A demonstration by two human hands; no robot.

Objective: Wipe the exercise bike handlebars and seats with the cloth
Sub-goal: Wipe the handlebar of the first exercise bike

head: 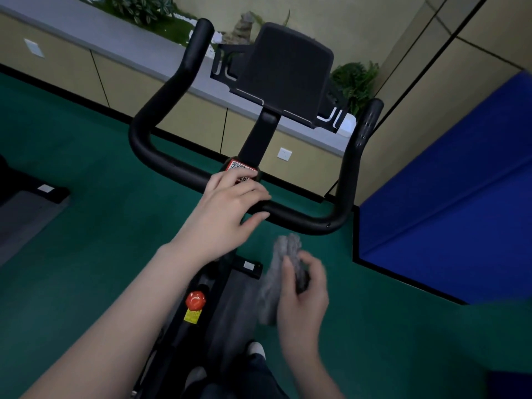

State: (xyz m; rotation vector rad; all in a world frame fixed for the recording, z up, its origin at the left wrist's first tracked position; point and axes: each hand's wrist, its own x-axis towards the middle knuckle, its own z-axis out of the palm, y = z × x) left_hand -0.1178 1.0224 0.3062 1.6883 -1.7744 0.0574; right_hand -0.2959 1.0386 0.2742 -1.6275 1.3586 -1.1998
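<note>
Grey cloth (280,279) sits bunched in the right hand (303,295), lower centre, fingers curled round it, below the black handlebars (305,218). Left hand (230,203) rests open-fingered on the crossbar at mid-frame, likely steadying the bike for wiping.

Open green carpeted floor (86,254) lies at nine and four o'clock, while the black U-shaped padded handlebar (161,156), its black tablet holder (285,73) at twelve and a blue wall mat (446,182) at three bar passage.

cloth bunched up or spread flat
Bunched: the grey cloth is crumpled in the right hand, below the handlebar, not touching it.
</note>
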